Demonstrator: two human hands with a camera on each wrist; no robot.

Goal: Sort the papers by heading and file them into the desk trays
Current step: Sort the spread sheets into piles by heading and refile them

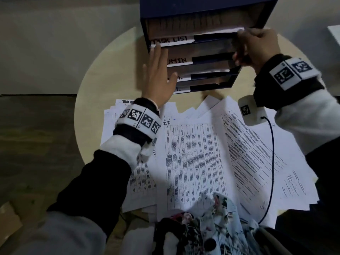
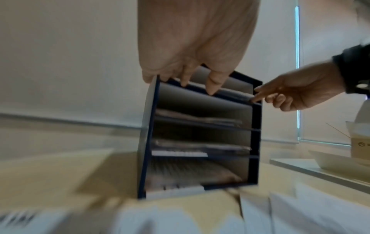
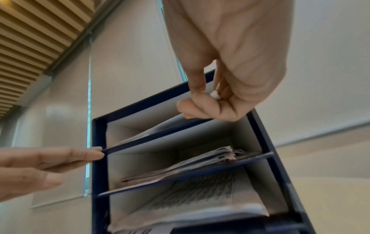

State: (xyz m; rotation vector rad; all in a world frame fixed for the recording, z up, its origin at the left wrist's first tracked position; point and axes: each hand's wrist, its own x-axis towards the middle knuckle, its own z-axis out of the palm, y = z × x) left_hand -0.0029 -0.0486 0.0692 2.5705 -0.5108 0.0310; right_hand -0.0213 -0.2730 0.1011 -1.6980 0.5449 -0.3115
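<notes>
From the head view, the dark blue desk trays (image 1: 207, 17) stand at the far edge of the round pale surface (image 1: 92, 85), slots facing the person so the handwritten labels read easily. The left hand (image 1: 159, 74), fingers straight, steadies the trays' left front. The right hand (image 1: 257, 46) pinches a thin white sheet (image 1: 220, 31) at the top slot, likely feeding it in. Loose printed papers (image 1: 193, 162) fan across the surface nearby, unsorted.

From the left wrist, stiff flat shelves hold limp, slightly curled stacks.

From the right wrist, the pinch sits at the top shelf's lip.
</notes>
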